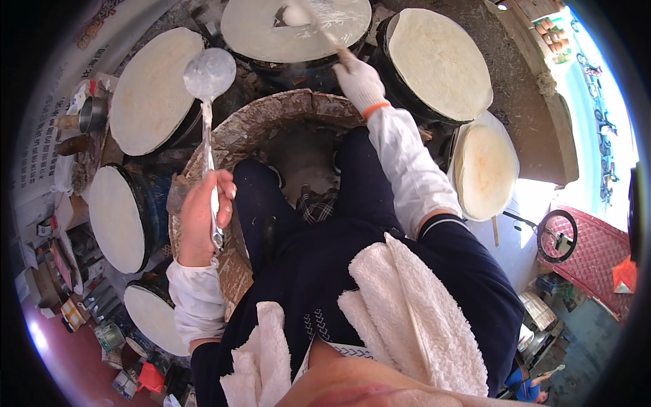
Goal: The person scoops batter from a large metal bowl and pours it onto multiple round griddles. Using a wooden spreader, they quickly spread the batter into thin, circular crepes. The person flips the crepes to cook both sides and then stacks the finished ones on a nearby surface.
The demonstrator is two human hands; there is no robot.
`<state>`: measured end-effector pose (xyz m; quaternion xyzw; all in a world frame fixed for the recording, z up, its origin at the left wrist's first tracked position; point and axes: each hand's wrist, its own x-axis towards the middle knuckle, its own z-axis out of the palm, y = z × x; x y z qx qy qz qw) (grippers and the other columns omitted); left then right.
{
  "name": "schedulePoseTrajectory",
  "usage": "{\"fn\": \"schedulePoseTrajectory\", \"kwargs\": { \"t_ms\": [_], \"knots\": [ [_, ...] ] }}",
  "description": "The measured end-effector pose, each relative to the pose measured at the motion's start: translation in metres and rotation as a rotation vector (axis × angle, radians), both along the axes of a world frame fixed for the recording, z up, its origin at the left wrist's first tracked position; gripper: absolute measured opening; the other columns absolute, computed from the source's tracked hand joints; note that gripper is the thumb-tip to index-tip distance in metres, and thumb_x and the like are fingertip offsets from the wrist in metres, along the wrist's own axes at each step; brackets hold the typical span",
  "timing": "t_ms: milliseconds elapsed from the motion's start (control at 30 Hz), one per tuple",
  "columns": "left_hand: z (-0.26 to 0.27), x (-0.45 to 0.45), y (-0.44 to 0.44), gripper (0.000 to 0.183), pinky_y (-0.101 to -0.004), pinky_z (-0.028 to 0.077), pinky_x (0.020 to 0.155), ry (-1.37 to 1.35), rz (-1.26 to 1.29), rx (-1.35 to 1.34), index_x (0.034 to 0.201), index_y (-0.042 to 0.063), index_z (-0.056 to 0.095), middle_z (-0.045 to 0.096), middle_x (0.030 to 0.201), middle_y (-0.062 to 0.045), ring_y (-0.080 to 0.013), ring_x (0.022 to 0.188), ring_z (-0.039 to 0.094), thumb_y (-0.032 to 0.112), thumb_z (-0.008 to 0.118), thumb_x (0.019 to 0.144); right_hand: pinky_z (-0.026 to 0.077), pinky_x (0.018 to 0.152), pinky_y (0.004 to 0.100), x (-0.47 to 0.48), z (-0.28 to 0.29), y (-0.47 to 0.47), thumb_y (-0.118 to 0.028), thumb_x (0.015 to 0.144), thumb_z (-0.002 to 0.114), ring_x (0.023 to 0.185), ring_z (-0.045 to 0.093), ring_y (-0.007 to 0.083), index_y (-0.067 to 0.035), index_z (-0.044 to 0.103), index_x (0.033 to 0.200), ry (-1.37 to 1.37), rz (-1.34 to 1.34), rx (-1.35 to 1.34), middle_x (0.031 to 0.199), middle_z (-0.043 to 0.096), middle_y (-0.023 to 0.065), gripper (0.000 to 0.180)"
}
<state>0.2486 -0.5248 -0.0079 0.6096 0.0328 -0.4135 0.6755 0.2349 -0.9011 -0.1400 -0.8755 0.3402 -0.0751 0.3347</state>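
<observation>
My bare left hand grips the handle of a metal ladle. Its round, batter-smeared bowl is raised beside the pancake on the left griddle. In a white knit glove, my right hand holds the wooden handle of a spreading tool. That tool reaches over the far griddle, its pale head blurred. Beneath it, wet batter covers most of the griddle, with a dark bare patch near the head. On the right griddle lies a thin round pancake, its rim slightly overhanging.
A stack of pancakes lies at the right. Two more covered griddles stand at the left. A batter-crusted round rim curves around my knees. Metal cups stand far left; a person is at lower right.
</observation>
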Motion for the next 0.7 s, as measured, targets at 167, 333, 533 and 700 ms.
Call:
{"fn": "schedulePoseTrajectory", "kwargs": {
  "t_ms": [167,333,533,700],
  "knots": [
    [0.008,0.033,-0.033,0.04,-0.0202,0.031,0.044,-0.08,-0.009,-0.012,0.133,-0.003,0.053,0.062,0.087,-0.002,-0.0037,0.049,0.044,0.026,0.047,0.106,0.051,0.088,0.0499,-0.022,-0.018,0.009,-0.037,0.094,0.056,0.1,0.066,0.0426,-0.03,0.052,0.142,-0.065,-0.028,0.101,0.106,0.068,0.025,0.049],
    [0.0,0.074,-0.073,0.039,-0.0205,0.034,0.046,-0.142,-0.005,-0.008,0.137,-0.002,0.049,0.061,0.091,-0.004,-0.0046,0.054,0.044,0.021,0.048,0.105,0.052,0.092,0.0483,0.029,-0.001,-0.011,-0.034,0.094,0.054,0.104,0.065,0.0418,-0.028,0.054,0.141,-0.114,0.073,0.007,0.11,0.069,0.0227,0.047],
    [-0.022,0.137,-0.13,0.036,-0.0216,0.035,0.046,-0.148,-0.015,-0.045,0.132,-0.003,0.052,0.061,0.091,-0.007,-0.007,0.055,0.045,0.019,0.054,0.103,0.052,0.092,0.0452,0.036,-0.015,-0.055,-0.033,0.095,0.054,0.105,0.065,0.0408,-0.017,0.057,0.138,-0.1,0.236,-0.07,0.111,0.068,0.0234,0.046],
    [-0.037,0.156,-0.164,0.018,-0.0238,0.04,0.048,-0.203,-0.059,-0.023,0.099,0.001,0.052,0.06,0.087,-0.008,-0.0101,0.059,0.051,0.018,0.053,0.103,0.052,0.091,0.0413,-0.027,0.009,-0.022,-0.029,0.093,0.058,0.107,0.065,0.0385,-0.018,0.058,0.138,-0.113,0.193,0.187,0.112,0.069,0.0216,0.046]
  ]
}}
